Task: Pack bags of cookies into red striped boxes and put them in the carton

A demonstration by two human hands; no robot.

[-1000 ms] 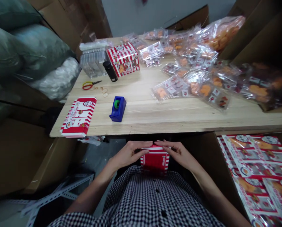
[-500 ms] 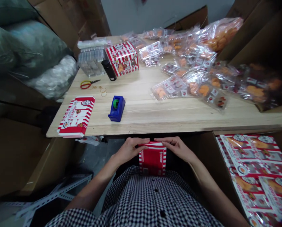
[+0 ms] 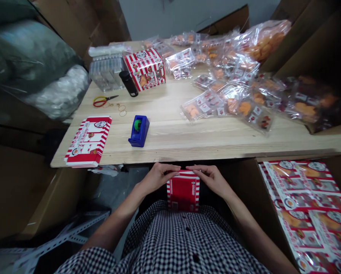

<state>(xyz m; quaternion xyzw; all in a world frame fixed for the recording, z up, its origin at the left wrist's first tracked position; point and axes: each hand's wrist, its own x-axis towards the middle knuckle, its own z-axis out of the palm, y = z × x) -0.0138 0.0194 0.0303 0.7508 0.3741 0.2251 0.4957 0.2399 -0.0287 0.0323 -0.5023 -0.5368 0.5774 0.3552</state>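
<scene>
A red box with striped white edges (image 3: 183, 193) stands upright against my front, below the table's near edge. My left hand (image 3: 158, 177) pinches its top left corner between thumb and fingers. At the top right corner, my right hand (image 3: 212, 179) grips the same box in a like pinch. Both thumbs lie along the upper edge, where a white and red flap shows. The box's far face is hidden from me.
On the table (image 3: 164, 140) are a blue tape dispenser (image 3: 139, 131), scissors (image 3: 100, 101), flat printed cards (image 3: 88, 141), a black bottle (image 3: 128, 83), a striped box (image 3: 145, 69) and clear packets (image 3: 204, 104). At right, a carton holds packed boxes (image 3: 304, 186).
Both hands keep their pinch on the box's top edge, with only a slight shift of the fingers. The whole view has moved a little, so the table things sit slightly further left.
</scene>
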